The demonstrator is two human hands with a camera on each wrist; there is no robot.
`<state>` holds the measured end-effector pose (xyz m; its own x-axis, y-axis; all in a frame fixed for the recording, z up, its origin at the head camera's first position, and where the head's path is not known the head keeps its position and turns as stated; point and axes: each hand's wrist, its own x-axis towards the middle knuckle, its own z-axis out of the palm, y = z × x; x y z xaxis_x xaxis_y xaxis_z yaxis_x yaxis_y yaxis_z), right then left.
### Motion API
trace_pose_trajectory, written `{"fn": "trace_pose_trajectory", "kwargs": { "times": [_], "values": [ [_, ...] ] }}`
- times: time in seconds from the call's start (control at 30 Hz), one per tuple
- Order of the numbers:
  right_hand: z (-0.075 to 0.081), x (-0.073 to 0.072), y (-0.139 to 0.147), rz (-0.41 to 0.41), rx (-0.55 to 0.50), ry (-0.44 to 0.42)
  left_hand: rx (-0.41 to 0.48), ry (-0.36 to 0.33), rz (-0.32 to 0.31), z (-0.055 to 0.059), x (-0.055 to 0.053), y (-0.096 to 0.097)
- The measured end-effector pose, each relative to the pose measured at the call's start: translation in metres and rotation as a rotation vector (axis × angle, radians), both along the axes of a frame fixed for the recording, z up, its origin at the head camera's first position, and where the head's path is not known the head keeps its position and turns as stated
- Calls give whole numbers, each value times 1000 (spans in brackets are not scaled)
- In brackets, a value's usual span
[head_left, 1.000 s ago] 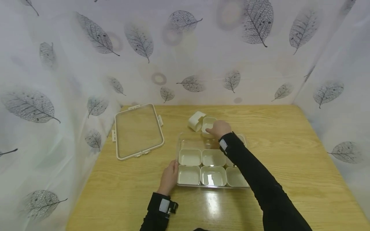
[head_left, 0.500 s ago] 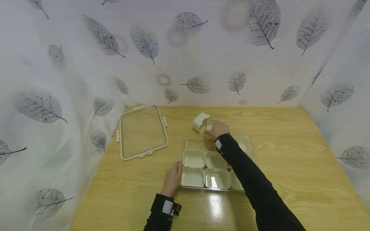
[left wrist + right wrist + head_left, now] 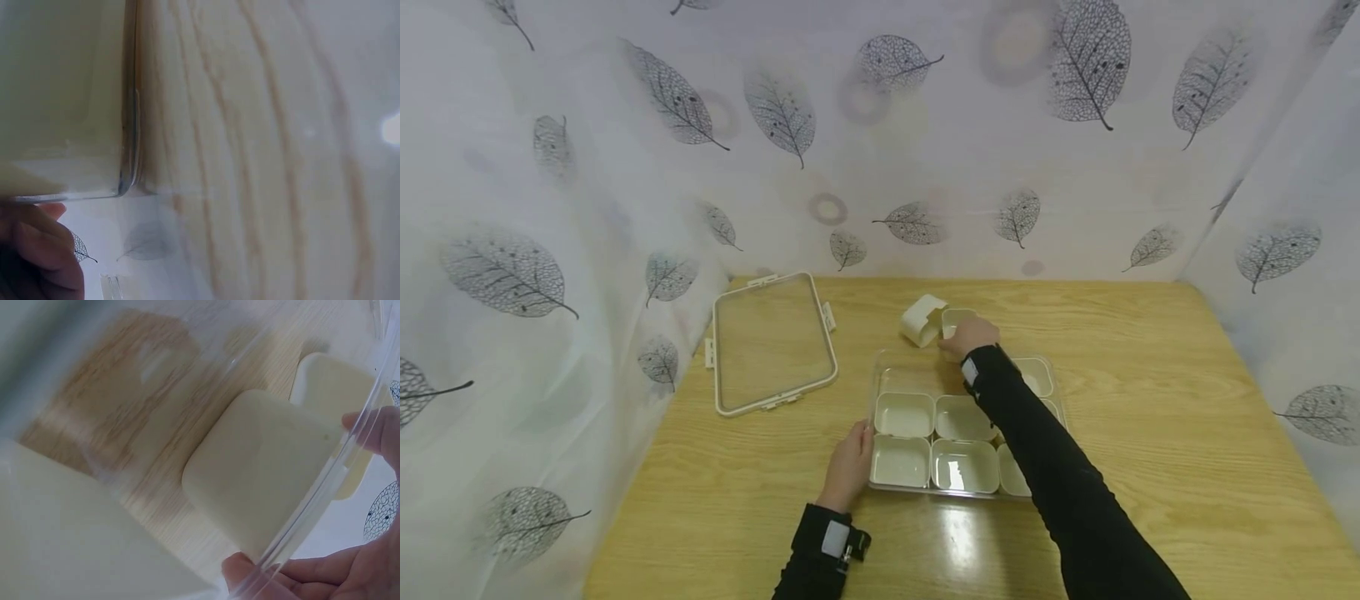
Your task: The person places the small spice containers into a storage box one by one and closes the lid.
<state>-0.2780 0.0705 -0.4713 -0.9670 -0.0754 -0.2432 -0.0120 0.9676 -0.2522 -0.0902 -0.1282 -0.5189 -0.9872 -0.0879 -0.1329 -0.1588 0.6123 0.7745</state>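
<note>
A clear plastic storage box (image 3: pixel 955 495) stands on the table with several small cream containers (image 3: pixel 904 462) set in rows inside it. My left hand (image 3: pixel 847 467) holds the box at its left wall; in the left wrist view the fingers (image 3: pixel 47 244) are bent against its edge. Just behind the box's back wall, my right hand (image 3: pixel 972 336) grips a small cream container (image 3: pixel 956 318). In the right wrist view that container (image 3: pixel 262 469) shows through the clear wall, between thumb and fingers. Beside it, another cream container (image 3: pixel 919 322) lies tipped on the table.
A clear lid with a cream frame and side latches (image 3: pixel 775 346) lies at the left of the wooden table (image 3: pixel 1165 433). Leaf-printed white curtains (image 3: pixel 925 125) hang behind and along both sides.
My right hand closes further over the cream container and shifts slightly with it, still behind the box. The left hand stays at the box's wall. The head view has shifted slightly.
</note>
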Motion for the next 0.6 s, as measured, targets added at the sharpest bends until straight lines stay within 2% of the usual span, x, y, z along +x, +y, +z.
{"fn": "trace_pose_trajectory", "kwargs": {
  "times": [0.13,0.3,0.6],
  "values": [
    [-4,-3,5,9,2,-2,2,7,-4,0,0,0],
    [0,2,7,20,8,11,-4,1,-5,-2,0,0],
    [9,6,15,14,-87,40,-10,-7,0,-2,0,-1]
  ]
}}
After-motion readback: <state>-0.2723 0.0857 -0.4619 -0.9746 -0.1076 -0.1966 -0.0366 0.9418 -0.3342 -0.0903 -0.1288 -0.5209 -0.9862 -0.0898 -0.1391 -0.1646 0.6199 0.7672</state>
